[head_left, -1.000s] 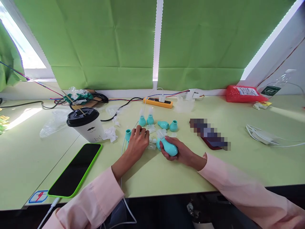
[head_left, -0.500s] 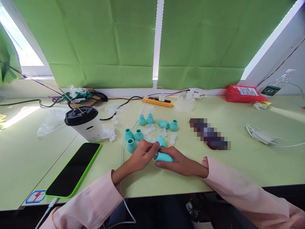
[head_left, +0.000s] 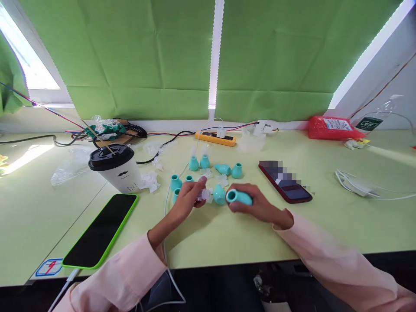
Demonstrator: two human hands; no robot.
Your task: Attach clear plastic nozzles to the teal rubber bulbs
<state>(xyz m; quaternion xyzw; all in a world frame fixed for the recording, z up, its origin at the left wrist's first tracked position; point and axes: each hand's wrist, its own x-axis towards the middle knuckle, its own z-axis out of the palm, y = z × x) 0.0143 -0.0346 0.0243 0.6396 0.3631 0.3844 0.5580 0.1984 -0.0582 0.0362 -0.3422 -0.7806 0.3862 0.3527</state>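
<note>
My right hand is wrapped round a teal rubber squeeze bulb, its open mouth pointing left. Between the fingers of my left hand is a clear plastic nozzle. The two parts are apart. Another teal bulb lies on the table between my hands. Behind them a teal bulb stands upright and one lies on its side. Two bulbs carry clear tips. A few open bulbs sit at the left, partly hidden by my left hand. Loose clear pieces lie among them.
A lidded paper cup and a green-cased phone are at the left. A dark phone lies at the right. An orange power strip, a red package and a white cable bundle lie farther out.
My hands have moved apart: the clear nozzle is now away from the bulb in my left hand, and my right hand has shifted up and right with the bulb.
</note>
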